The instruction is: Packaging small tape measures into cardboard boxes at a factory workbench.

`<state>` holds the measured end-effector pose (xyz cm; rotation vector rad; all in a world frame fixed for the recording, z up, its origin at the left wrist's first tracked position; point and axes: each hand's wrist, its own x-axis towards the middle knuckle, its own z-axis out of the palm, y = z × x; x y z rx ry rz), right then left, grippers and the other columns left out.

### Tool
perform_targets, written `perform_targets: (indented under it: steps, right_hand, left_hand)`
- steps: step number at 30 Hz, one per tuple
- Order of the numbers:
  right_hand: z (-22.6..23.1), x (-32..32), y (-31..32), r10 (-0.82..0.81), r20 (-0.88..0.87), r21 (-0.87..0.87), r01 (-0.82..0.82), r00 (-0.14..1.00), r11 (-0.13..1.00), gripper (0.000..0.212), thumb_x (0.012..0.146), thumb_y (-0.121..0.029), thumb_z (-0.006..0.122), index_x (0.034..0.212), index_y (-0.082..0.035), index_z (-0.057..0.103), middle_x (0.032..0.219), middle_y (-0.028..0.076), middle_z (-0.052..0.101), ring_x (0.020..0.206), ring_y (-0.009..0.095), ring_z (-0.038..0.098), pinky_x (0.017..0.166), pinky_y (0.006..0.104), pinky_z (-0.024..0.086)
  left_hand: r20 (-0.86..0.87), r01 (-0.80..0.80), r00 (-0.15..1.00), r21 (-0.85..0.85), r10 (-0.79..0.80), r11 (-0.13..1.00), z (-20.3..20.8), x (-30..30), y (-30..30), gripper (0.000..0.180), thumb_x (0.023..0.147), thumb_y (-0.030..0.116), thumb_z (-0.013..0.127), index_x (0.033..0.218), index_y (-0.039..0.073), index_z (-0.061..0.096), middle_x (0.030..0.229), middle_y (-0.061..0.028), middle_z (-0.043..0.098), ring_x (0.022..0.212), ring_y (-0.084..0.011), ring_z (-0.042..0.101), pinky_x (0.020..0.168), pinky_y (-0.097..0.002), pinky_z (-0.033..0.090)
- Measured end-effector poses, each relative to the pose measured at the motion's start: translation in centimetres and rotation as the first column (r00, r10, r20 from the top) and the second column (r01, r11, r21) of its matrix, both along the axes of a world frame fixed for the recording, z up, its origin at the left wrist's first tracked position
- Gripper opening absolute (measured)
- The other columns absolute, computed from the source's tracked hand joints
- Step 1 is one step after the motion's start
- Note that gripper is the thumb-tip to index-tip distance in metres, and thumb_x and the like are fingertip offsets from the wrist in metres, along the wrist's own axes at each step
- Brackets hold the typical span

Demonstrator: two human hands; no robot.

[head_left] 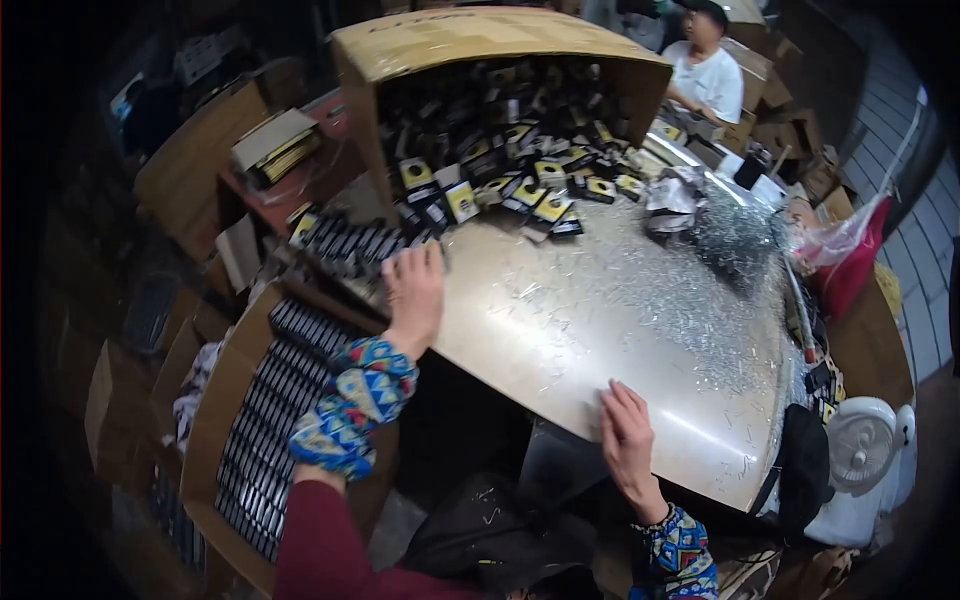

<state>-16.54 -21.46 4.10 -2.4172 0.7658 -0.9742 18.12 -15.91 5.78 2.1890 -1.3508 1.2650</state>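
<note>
My left hand (415, 298) reaches over the table's left edge, its fingers stretched out and touching the near end of a row of small black-and-yellow boxes (350, 240). My right hand (628, 432) rests at the front edge of the shiny metal tabletop (520, 350), fingers extended and nothing seen in them. More small black-and-yellow boxes (545, 205) spill from a large tipped cardboard carton (500, 38) at the back. Beneath my left forearm stands an open carton (215, 405) packed with rows of black boxes (285, 400).
Thin clear slivers (680, 300) lie scattered over the tabletop, heaped in a pile (740, 235) at the right. A white fan (862, 445) stands at the right edge, with a pink bag (850, 265) beyond. A person in a white shirt (708, 80) is at the back right.
</note>
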Motion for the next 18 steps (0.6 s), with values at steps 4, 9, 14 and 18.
perform_targets:
  steps: [4, 9, 14, 18]
  right_hand:
    - [-0.3, 3.5, -5.9, -0.055, -0.262, -0.294, -0.025, 0.963, 0.955, 0.027, 0.091, -0.015, 0.06, 0.115, -0.004, 0.063, 0.129, 0.021, 0.054, 0.124, 0.041, 0.046, 0.104, 0.0488, 0.038]
    - [1.1, 6.2, -14.9, -0.382, -0.403, -0.363, 0.238, 0.832, 0.901, 0.027, 0.091, -0.021, 0.057, 0.114, -0.007, 0.062, 0.121, 0.02, 0.056, 0.116, 0.039, 0.049, 0.097, 0.0494, 0.04]
    - [-0.7, 2.0, -16.0, -0.51, -0.55, -0.291, 0.42, 0.662, 0.859, 0.026, 0.091, -0.022, 0.057, 0.112, -0.009, 0.063, 0.116, 0.015, 0.058, 0.11, 0.034, 0.052, 0.091, 0.0465, 0.044]
    - [-1.9, -1.8, -15.5, -0.431, -0.365, -0.318, 0.324, 0.825, 0.891, 0.027, 0.09, -0.021, 0.057, 0.114, -0.007, 0.06, 0.115, 0.012, 0.058, 0.111, 0.032, 0.052, 0.09, 0.0488, 0.043]
  left_hand:
    - [-0.011, 0.343, 0.938, -0.084, -0.345, 0.935, 2.5, -0.8, -6.6, 0.011, 0.079, 0.007, 0.056, 0.09, 0.005, 0.057, 0.088, -0.0105, 0.059, 0.089, -0.0274, 0.056, 0.083, -0.0372, 0.042]
    - [-0.718, 0.408, 0.677, 0.184, -0.161, 0.894, 3.3, -2.3, -18.9, 0.026, 0.084, 0.02, 0.061, 0.102, 0.001, 0.061, 0.104, -0.018, 0.066, 0.106, -0.038, 0.059, 0.08, -0.05, 0.052]
    - [-0.736, 0.298, 0.671, 0.383, 0.094, 0.874, 1.9, -0.6, -23.8, 0.047, 0.077, 0.024, 0.068, 0.116, 0.0, 0.058, 0.113, -0.0219, 0.064, 0.11, -0.0394, 0.059, 0.09, -0.0485, 0.051]
    - [-0.746, 0.368, 0.656, 0.184, -0.115, 0.911, 2.5, -1.3, -24.2, 0.076, 0.07, 0.031, 0.075, 0.132, 0.003, 0.039, 0.103, -0.0229, 0.066, 0.105, -0.0394, 0.061, 0.09, -0.0452, 0.05]
